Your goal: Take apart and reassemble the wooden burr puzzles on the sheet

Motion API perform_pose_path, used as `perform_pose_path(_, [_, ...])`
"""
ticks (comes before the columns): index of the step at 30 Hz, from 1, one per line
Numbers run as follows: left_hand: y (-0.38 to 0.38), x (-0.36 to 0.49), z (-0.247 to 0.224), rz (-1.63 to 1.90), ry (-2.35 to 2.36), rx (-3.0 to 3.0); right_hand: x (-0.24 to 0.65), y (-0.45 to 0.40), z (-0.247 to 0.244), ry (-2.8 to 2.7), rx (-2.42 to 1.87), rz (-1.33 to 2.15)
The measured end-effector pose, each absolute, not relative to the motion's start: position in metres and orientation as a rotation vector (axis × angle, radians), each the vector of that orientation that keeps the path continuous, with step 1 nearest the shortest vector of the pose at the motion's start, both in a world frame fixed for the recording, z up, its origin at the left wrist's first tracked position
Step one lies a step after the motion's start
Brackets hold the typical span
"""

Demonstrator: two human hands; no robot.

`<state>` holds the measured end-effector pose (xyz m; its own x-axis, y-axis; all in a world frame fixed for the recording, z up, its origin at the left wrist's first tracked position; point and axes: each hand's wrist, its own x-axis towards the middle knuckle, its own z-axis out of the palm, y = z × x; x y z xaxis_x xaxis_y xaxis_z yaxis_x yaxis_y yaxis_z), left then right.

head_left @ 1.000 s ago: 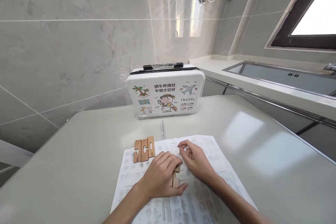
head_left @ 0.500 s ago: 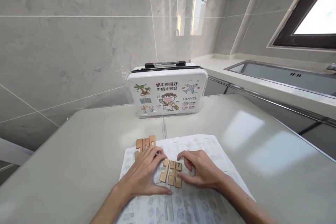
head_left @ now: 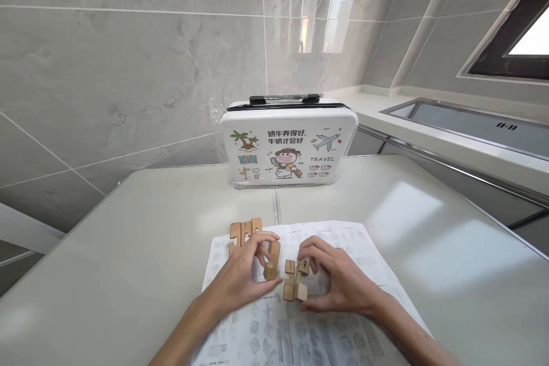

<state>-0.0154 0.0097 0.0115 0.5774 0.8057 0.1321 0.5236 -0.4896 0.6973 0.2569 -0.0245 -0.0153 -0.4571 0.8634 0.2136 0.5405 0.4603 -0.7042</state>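
Observation:
My left hand [head_left: 246,269] grips a notched wooden piece [head_left: 273,260] between thumb and fingers, tilted up off the printed sheet [head_left: 261,334]. My right hand [head_left: 337,277] pinches a wooden piece marked 3 [head_left: 303,266] at its top and bottom ends. Between the hands, another notched piece [head_left: 289,290] lies on the sheet, right beside the one marked 3. Several darker wooden pieces [head_left: 235,230] lie side by side at the sheet's upper left edge, partly hidden behind my left hand.
A white case with cartoon prints [head_left: 289,148] and a black handle stands at the back of the pale table [head_left: 141,229], against the tiled wall. To the right is a counter with a sink [head_left: 463,126].
My left hand has taken hold of the left light piece and tilted it up. My right hand has closed on the piece marked 3, now a little apart at its lower end. The view has shifted.

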Motion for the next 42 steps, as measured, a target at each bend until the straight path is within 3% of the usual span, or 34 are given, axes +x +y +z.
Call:
perform_pose_path(9, [0.004, -0.012, 0.0, 0.619, 1.147, 2.104, 0.255, -0.023, -0.014, -1.699, -1.118, 1.142])
perform_pose_path(26, [0.014, -0.011, 0.008, 0.628, 1.178, 2.494, 0.253, -0.02, -0.017, -1.629, -1.185, 1.057])
perform_pose_path(42, [0.001, 0.002, 0.009, 0.476, 0.962, 2.512, 0.257, -0.016, -0.019, -1.409, -0.976, 1.33])
